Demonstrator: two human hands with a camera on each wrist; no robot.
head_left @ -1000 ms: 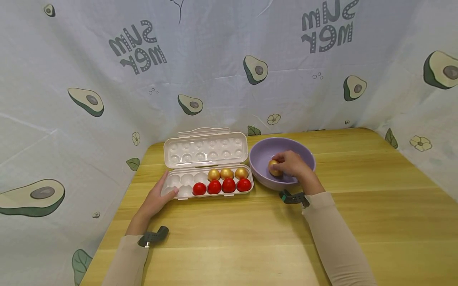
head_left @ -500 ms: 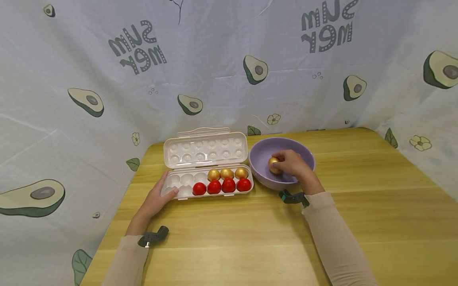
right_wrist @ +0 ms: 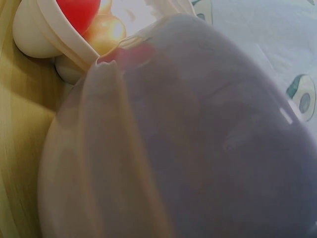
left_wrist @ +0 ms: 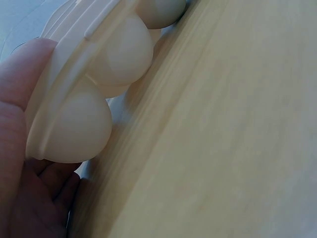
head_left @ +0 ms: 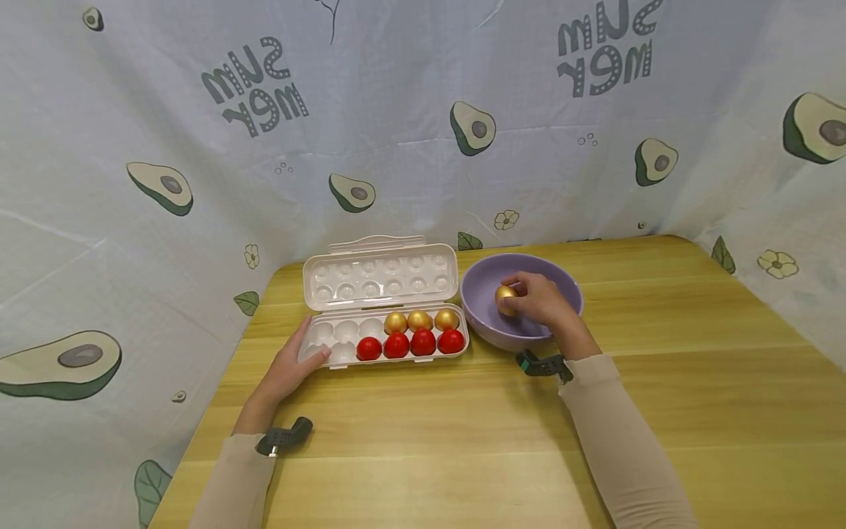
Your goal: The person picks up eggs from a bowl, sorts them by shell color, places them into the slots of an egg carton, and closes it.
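A cream egg carton (head_left: 345,333) lies with its lid (head_left: 380,275) raised toward the back. Three golden eggs (head_left: 419,321) sit at the right of its back row, and several red eggs (head_left: 423,342) fill the front row's right part. My left hand (head_left: 286,373) grips the carton's left end; in the left wrist view its thumb (left_wrist: 20,74) lies on the rim, with fingers below. Inside the purple bowl (head_left: 485,283), my right hand (head_left: 538,300) pinches a golden egg (head_left: 505,299). The bowl's wall (right_wrist: 223,129) hides that hand in the right wrist view.
The bowl stands right beside the carton's right end on a wooden table (head_left: 423,441). A white cloth (head_left: 396,110) printed with avocados hangs behind and at both sides. Dark camera mounts (head_left: 284,436) sit on both wrists.
My right hand and the golden egg have shifted slightly up in the head view, within the bowl. The left hand and the carton stay in place.
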